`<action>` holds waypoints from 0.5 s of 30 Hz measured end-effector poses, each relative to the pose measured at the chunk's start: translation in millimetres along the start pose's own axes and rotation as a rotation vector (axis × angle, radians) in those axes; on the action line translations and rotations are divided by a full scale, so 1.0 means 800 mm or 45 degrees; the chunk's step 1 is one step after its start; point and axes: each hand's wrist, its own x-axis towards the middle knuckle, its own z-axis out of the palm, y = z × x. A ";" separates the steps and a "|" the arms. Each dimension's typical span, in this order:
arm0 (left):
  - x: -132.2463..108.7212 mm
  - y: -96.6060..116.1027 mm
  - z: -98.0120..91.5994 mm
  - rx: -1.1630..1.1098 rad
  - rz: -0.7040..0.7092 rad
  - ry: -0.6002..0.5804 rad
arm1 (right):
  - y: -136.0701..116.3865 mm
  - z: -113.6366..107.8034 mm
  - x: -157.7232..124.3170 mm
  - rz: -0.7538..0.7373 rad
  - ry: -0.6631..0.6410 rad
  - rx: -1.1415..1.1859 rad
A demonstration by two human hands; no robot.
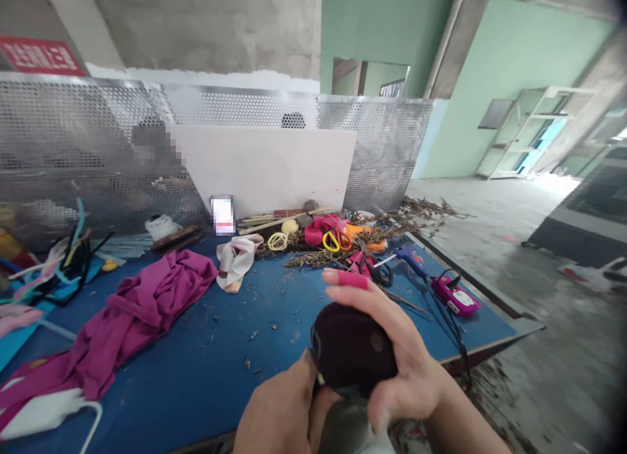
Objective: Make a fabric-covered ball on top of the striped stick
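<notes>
A dark, almost black rounded object [350,349] with a smooth top is held between my hands, close to my body at the table's front edge. I cannot make out its kind. My left hand [279,405] grips its lower left side, fingers wrapped under it and partly hidden. Around its right and upper side curves my right hand [411,349], with the thumb low and the fingers over the far edge. Bright pink tape [353,281] is wound round one finger of that hand. Something pale below the object is blurred.
Purple cloth [142,317] lies across the left of the blue table [235,369]. Toward the back are scissors [337,240], dried twigs [313,258] and a lit phone [223,215]. A blue glue gun [411,261] and a purple power strip [454,296] with cables lie right.
</notes>
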 end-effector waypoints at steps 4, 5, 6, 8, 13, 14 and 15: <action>-0.004 0.008 0.000 -0.030 0.060 -0.045 | -0.015 -0.013 0.011 -0.042 -0.224 0.009; -0.005 0.008 0.003 -0.044 0.080 -0.048 | -0.017 -0.012 0.012 -0.038 -0.236 0.000; -0.006 0.009 0.006 -0.058 0.092 -0.052 | -0.019 -0.010 0.013 -0.033 -0.235 -0.014; -0.007 0.010 0.010 -0.074 0.070 -0.072 | -0.021 -0.005 0.011 -0.027 -0.207 -0.036; -0.004 0.015 0.005 -0.037 0.001 -0.139 | -0.022 -0.008 0.003 0.046 -0.202 -0.030; -0.003 0.016 0.002 -0.014 0.018 -0.161 | -0.023 -0.012 0.002 0.059 -0.238 -0.047; -0.002 0.016 0.000 0.017 0.036 -0.188 | -0.025 -0.015 0.003 0.073 -0.281 -0.066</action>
